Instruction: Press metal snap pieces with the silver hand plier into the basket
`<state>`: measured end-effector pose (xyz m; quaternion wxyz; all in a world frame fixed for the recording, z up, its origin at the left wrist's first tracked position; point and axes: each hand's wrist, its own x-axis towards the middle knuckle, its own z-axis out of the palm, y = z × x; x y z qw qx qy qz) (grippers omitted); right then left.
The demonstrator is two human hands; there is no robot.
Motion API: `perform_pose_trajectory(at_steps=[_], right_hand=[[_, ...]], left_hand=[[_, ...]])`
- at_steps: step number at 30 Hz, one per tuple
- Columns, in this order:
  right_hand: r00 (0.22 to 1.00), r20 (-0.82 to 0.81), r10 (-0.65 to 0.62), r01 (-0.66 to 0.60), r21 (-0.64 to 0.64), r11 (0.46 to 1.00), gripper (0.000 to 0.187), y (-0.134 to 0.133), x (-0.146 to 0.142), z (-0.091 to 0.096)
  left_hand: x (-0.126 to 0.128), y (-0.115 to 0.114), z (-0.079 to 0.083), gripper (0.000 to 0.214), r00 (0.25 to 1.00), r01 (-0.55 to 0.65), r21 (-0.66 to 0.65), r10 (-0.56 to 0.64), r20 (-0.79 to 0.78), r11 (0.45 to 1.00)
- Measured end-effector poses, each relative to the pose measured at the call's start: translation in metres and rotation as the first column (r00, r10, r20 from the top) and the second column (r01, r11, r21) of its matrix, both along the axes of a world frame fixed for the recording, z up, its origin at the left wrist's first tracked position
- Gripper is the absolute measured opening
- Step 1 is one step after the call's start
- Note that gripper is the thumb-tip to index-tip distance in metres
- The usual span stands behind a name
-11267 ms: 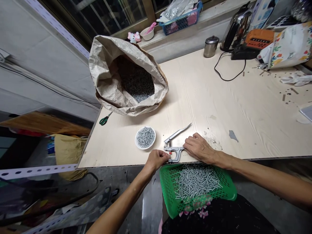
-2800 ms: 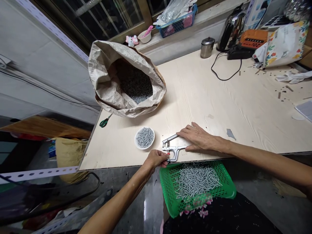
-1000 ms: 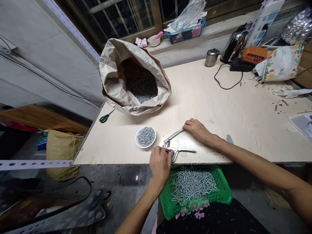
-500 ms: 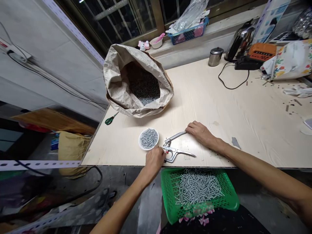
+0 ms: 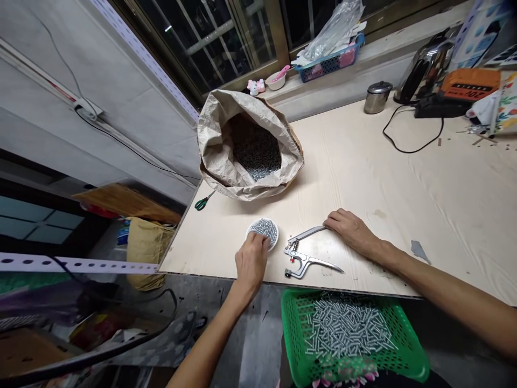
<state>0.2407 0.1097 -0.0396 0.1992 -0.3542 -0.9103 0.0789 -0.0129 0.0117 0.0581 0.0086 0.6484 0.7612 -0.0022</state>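
Picking metal pins [image 5: 264, 227] from the white bowl [image 5: 277, 243], mid-frame, seemed your step: left hand [image 5: 251, 261] bunched, catch hidden; right hand [image 5: 352, 231] gripped the hand-press pliers [image 5: 306, 260], lower centre. Next looked like a fine pinch.

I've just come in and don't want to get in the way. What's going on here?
A person's left hand has its fingers at the white bowl of small metal pieces; whether it grips any is hidden. The right hand touches the raised lever of a metal hand tool on the table. Nearer the body, a green basket holds similar pieces.
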Motion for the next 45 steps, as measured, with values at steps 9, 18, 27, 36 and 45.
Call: perform_pose_trajectory(at_steps=[9,18,27,36,45], right_hand=[[1.0,-0.005,-0.009,0.009,-0.004,1.0,0.023,-0.001,0.0,0.001],[1.0,-0.02,-0.014,0.014,0.013,1.0,0.022,-0.001,-0.001,-0.002],[1.0,-0.007,-0.024,0.024,0.017,1.0,0.02,-0.001,-0.001,-0.005],[0.999,0.008,-0.034,0.033,0.024,0.999,0.018,-0.001,-0.002,-0.004],[0.999,0.004,-0.037,0.037,0.048,0.998,0.022,-0.002,-0.002,-0.004]], left_hand=[[-0.009,0.03,-0.016,0.028,0.995,0.006,-0.056,-0.011,-0.103,0.998],[-0.015,0.029,-0.012,0.028,0.992,-0.015,-0.097,0.003,-0.128,0.995],[-0.015,0.036,-0.013,0.025,0.988,0.013,-0.112,-0.03,-0.153,0.994],[-0.018,0.041,-0.012,0.024,0.985,0.055,-0.15,-0.078,-0.153,0.987],[-0.021,0.043,-0.011,0.022,0.985,0.113,-0.068,-0.121,-0.12,0.991]])
